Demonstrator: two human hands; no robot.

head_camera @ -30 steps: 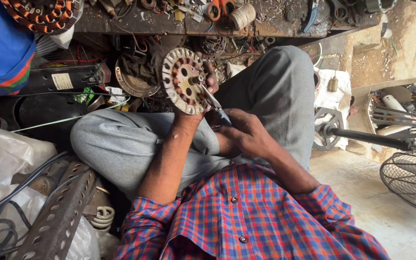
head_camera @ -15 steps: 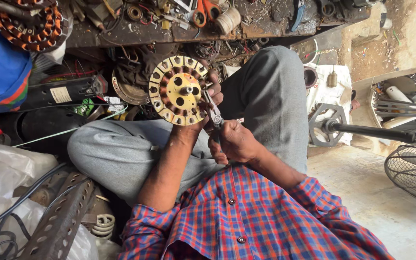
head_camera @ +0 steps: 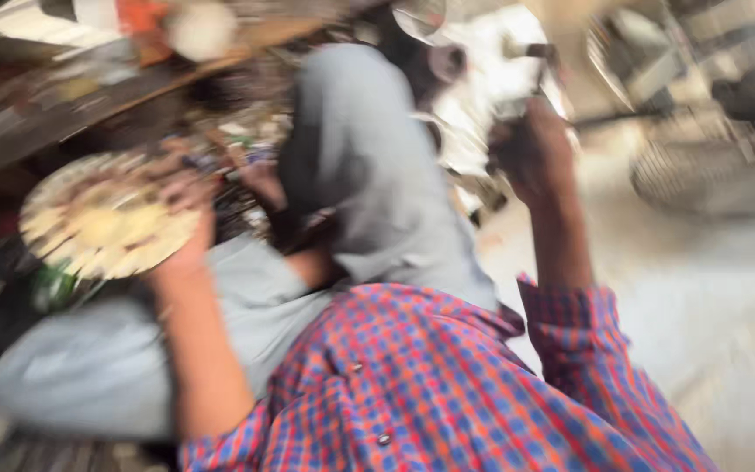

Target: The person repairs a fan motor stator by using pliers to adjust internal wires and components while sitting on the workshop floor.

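While the left hand (head_camera: 187, 229) grips the round motor disc (head_camera: 107, 217), the right hand (head_camera: 530, 150) reaches away, its grip too blurred to tell, so steadying comes next.

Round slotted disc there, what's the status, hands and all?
Left hand grips round disc at its edge. Right hand raised apart, contents blurred. Nothing seen between them but the grey-trousered knee.

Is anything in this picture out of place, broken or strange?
The picture is too blurred to show damage. One thing stands out: the left hand alone holds the round metal disc out to the side, while the right hand is raised far from it.
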